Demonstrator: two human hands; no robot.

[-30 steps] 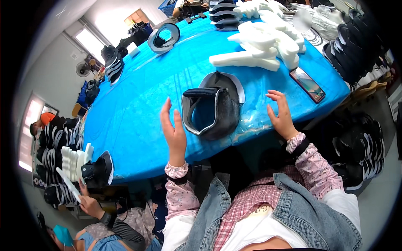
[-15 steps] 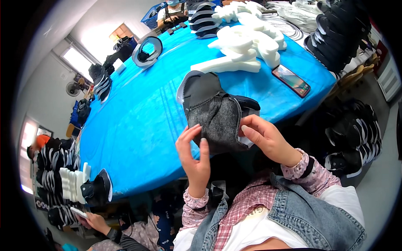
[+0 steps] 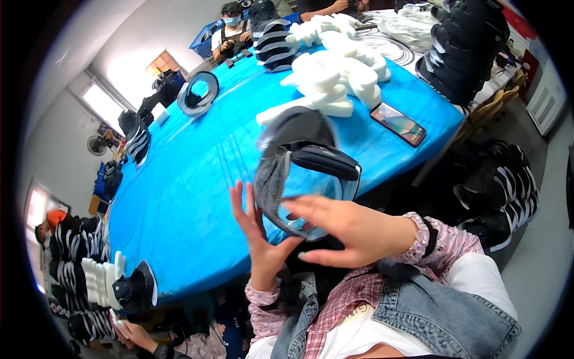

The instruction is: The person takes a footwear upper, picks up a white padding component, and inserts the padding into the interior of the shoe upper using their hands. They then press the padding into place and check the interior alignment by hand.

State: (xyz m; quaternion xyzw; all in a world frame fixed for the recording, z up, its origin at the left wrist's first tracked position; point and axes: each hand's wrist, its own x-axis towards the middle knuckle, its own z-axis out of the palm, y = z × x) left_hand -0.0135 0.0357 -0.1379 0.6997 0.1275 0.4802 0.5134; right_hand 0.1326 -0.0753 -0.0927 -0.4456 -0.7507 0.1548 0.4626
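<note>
Dark cap (image 3: 270,182): tilting between both hands, by the worktop's (image 3: 179,173) near edge
Left hand (image 3: 260,245): keeping fingers wide beside the cap's grey side
Right hand (image 3: 350,230): reaching over the near rim; cannot tell whether fingers are gripping
Phone (image 3: 399,124): lying near white foam pieces (image 3: 320,84)

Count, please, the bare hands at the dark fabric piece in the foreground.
2: the left hand is at the lower left of the dark fabric piece, and the right hand overlaps its near edge; no others show there.
</note>
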